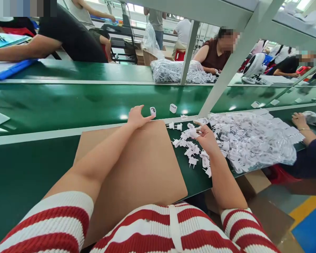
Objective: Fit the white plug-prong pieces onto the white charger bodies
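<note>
My left hand reaches over the edge of the green conveyor belt, fingers and thumb spread. Its thumb tip is at the lower edge of a white charger housing standing on the belt; whether they touch I cannot tell. A second white charger housing sits to the right. My right hand is at a loose heap of white two-pin plug parts, with white coverings on its fingertips. Its fingers appear closed on a white plug part, partly hidden by them.
A brown cardboard sheet lies before me on the green table. Right of the heap is a clear plastic bag full of white parts. A slanted white post rises at the belt edge. A co-worker's hand is at the far right.
</note>
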The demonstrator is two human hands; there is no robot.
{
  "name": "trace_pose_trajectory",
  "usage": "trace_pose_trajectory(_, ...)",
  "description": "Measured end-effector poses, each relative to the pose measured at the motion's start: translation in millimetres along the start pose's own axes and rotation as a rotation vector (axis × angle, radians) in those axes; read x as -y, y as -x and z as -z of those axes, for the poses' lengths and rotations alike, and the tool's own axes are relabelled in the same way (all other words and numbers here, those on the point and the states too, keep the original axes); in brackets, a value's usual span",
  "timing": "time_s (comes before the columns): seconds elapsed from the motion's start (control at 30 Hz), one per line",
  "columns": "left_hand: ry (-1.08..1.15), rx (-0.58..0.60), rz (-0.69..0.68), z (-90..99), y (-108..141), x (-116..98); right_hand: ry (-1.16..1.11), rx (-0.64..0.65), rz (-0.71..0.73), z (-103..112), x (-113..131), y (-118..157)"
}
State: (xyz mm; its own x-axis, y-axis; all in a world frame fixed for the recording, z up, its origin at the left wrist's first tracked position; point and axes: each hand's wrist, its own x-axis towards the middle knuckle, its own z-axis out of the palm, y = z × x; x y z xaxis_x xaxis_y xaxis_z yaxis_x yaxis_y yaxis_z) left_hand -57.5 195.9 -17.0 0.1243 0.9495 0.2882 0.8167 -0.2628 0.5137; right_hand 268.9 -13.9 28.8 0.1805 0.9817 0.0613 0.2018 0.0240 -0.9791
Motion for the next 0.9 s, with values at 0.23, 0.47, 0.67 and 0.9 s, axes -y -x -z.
trace_pose_trajectory(0.23, 0.065, 0.075, 0.152, -16.9, -12, -41, -0.485, 0.299, -0.251, -21, 45, 8)
trace_pose_trajectory(0.47, 0.366, 0.226, -0.063, 30.0, 79, -47, -0.461, 0.301, -0.319, -49, 54, 19)
trace_pose_trajectory(0.67, 0.436, 0.373, -0.263, 54.1, 183, -51, -0.062, 0.238, 0.082, -88, 52, 34)
trace_pose_trajectory(0.9, 0.562, 0.312, -0.290, 40.3, 196, -45, 0.460, 0.236, 0.428, -104, 30, 43)
